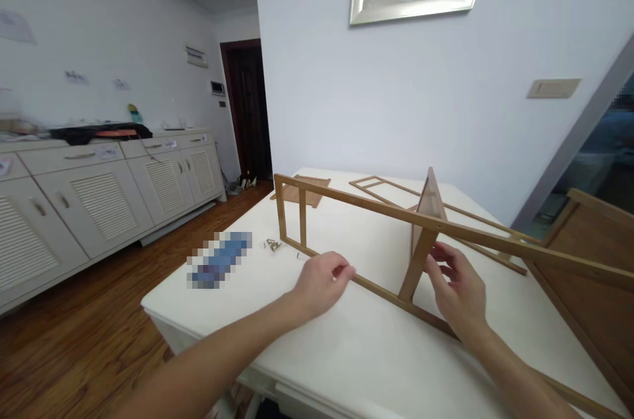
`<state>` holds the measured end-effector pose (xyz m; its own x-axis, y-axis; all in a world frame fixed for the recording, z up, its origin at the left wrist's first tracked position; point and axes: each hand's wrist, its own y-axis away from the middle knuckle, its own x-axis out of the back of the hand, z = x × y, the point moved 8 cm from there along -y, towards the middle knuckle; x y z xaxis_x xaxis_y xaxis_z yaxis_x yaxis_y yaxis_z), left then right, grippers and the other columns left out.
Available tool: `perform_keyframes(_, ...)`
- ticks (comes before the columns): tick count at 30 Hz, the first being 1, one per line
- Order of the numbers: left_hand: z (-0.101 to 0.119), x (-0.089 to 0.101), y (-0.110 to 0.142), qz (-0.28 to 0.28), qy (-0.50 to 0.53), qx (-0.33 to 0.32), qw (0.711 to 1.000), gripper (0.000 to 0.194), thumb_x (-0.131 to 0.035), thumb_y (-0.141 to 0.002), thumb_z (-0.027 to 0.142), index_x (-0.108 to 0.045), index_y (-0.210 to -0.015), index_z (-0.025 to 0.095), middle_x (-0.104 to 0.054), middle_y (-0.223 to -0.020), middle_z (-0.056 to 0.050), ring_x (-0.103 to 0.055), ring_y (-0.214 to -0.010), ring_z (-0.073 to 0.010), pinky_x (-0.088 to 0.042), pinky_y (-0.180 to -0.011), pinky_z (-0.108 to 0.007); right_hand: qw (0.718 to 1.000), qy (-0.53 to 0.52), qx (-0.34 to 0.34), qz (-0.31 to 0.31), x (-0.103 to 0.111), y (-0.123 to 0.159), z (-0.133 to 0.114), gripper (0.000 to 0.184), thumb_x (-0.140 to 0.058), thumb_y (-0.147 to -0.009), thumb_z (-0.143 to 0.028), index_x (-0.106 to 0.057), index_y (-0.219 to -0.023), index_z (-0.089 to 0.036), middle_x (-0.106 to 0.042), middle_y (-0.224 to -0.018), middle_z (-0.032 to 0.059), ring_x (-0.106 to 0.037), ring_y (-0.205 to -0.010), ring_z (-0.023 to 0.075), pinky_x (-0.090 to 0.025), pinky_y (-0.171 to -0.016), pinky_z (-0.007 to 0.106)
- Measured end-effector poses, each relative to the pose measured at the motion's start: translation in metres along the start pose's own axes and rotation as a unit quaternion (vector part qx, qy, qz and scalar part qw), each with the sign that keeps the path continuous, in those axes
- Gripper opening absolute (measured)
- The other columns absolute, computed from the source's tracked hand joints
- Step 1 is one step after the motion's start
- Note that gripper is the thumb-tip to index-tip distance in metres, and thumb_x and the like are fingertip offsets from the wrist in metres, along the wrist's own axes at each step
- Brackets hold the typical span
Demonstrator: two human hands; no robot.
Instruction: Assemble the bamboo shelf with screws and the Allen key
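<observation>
A long wooden frame [347, 196] stands on its side edge on the white table, with two long rails and short crosspieces. A wooden panel [430, 197] stands upright against its wide middle crosspiece [419, 264]. My left hand [321, 283] is closed in a pinch beside the lower rail; whatever is between the fingertips is too small to make out. My right hand [458, 287] has its thumb and curled fingers against the right side of the middle crosspiece. Several small metal fasteners [272, 245] lie left of the frame's end.
The white table [317, 353] carries a flat wooden panel [310, 191] and another open wooden frame [374, 184] at the back. A large brown wooden panel [589, 273] leans at the right. A blurred blue item [222, 260] lies at the left edge. A wall stands behind the table.
</observation>
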<state>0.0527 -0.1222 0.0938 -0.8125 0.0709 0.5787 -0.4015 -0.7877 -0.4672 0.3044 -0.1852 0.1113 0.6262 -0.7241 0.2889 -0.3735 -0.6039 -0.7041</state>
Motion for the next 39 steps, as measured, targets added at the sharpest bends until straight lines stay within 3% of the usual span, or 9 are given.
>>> perform_keyframes(3, -0.057, 0.046, -0.003, 0.021, -0.092, 0.087, 0.992, 0.024, -0.054, -0.085, 0.035, -0.069, -0.077, 0.019, -0.070, -0.075, -0.003, -0.061, -0.070, -0.0173, -0.044, -0.068, -0.028, 1.000, 0.001, 0.009, 0.002, -0.001, 0.000, -0.003, 0.039, -0.057, -0.086, -0.047, -0.061, -0.113, -0.019, -0.066, -0.086, 0.0069, -0.065, -0.074, 0.0185, -0.055, -0.052, 0.027)
perform_keyframes(6, -0.111, 0.095, -0.009, 0.032, -0.214, 0.171, 0.961, 0.021, -0.052, -0.083, 0.030, -0.071, -0.080, 0.019, -0.072, -0.081, -0.004, -0.063, -0.076, -0.0191, -0.043, -0.069, -0.028, 1.000, 0.001, 0.011, 0.007, -0.001, 0.000, -0.005, 0.038, -0.056, -0.086, -0.048, -0.061, -0.112, -0.019, -0.065, -0.086, 0.0071, -0.064, -0.074, 0.0182, -0.054, -0.049, 0.026)
perform_keyframes(8, -0.138, 0.117, -0.013, 0.011, -0.277, 0.216, 0.936, 0.020, -0.053, -0.081, 0.026, -0.072, -0.082, 0.019, -0.074, -0.085, -0.005, -0.065, -0.082, -0.0209, -0.043, -0.071, -0.028, 1.000, -0.001, 0.011, 0.009, -0.001, 0.000, -0.005, 0.038, -0.056, -0.086, -0.047, -0.061, -0.111, -0.020, -0.065, -0.086, 0.0070, -0.064, -0.074, 0.0181, -0.055, -0.049, 0.026)
perform_keyframes(10, -0.155, 0.129, -0.016, -0.015, -0.307, 0.227, 0.924, 0.021, -0.053, -0.080, 0.024, -0.073, -0.086, 0.020, -0.074, -0.093, -0.006, -0.065, -0.090, -0.0223, -0.043, -0.074, -0.028, 1.000, -0.002, 0.010, 0.008, -0.001, 0.000, -0.005, 0.037, -0.056, -0.086, -0.047, -0.061, -0.112, -0.020, -0.065, -0.086, 0.0068, -0.064, -0.074, 0.0179, -0.055, -0.050, 0.026)
perform_keyframes(13, -0.163, 0.127, -0.019, -0.046, -0.332, 0.217, 0.917, 0.025, -0.051, -0.081, 0.022, -0.074, -0.090, 0.021, -0.074, -0.099, -0.006, -0.065, -0.095, -0.0242, -0.043, -0.077, -0.029, 1.000, -0.008, 0.010, 0.001, -0.002, 0.000, -0.003, 0.038, -0.056, -0.087, -0.046, -0.060, -0.114, -0.020, -0.065, -0.087, 0.0064, -0.064, -0.074, 0.0178, -0.056, -0.051, 0.027)
perform_keyframes(19, -0.165, 0.103, -0.018, -0.097, -0.370, 0.200, 0.902, 0.024, -0.051, -0.079, 0.021, -0.074, -0.083, 0.020, -0.075, -0.093, -0.010, -0.066, -0.092, -0.0266, -0.044, -0.075, -0.030, 1.000, -0.014, 0.011, 0.006, -0.001, 0.001, -0.003, 0.035, -0.057, -0.087, -0.044, -0.059, -0.111, -0.020, -0.064, -0.085, 0.0054, -0.063, -0.075, 0.0179, -0.058, -0.057, 0.030)
perform_keyframes(26, -0.186, 0.101, -0.017, -0.111, -0.403, 0.197, 0.887, 0.026, -0.048, -0.081, 0.029, -0.073, -0.083, 0.020, -0.073, -0.089, -0.014, -0.066, -0.089, -0.0303, -0.045, -0.074, -0.034, 1.000, -0.023, 0.008, -0.003, -0.002, 0.002, -0.011, 0.030, -0.054, -0.089, -0.040, -0.057, -0.111, -0.020, -0.064, -0.086, 0.0048, -0.062, -0.073, 0.0159, -0.055, -0.055, 0.028)
perform_keyframes(32, -0.175, 0.095, -0.020, -0.133, -0.389, 0.162, 0.897, 0.032, -0.044, -0.081, 0.022, -0.073, -0.097, 0.020, -0.073, -0.103, -0.011, -0.065, -0.097, -0.0270, -0.045, -0.082, -0.032, 1.000, -0.025, 0.010, -0.001, -0.002, 0.002, -0.007, 0.034, -0.055, -0.088, -0.044, -0.058, -0.112, -0.020, -0.064, -0.086, 0.0055, -0.063, -0.074, 0.0169, -0.055, -0.056, 0.029)
perform_keyframes(39, -0.175, 0.094, -0.024, -0.143, -0.373, 0.165, 0.902, 0.027, -0.047, -0.082, 0.022, -0.073, -0.087, 0.020, -0.074, -0.095, -0.008, -0.065, -0.094, -0.0245, -0.044, -0.079, -0.029, 1.000, -0.022, 0.009, -0.002, -0.002, 0.001, -0.006, 0.033, -0.056, -0.087, -0.044, -0.058, -0.109, -0.019, -0.065, -0.086, 0.0059, -0.063, -0.074, 0.0173, -0.055, -0.055, 0.029)
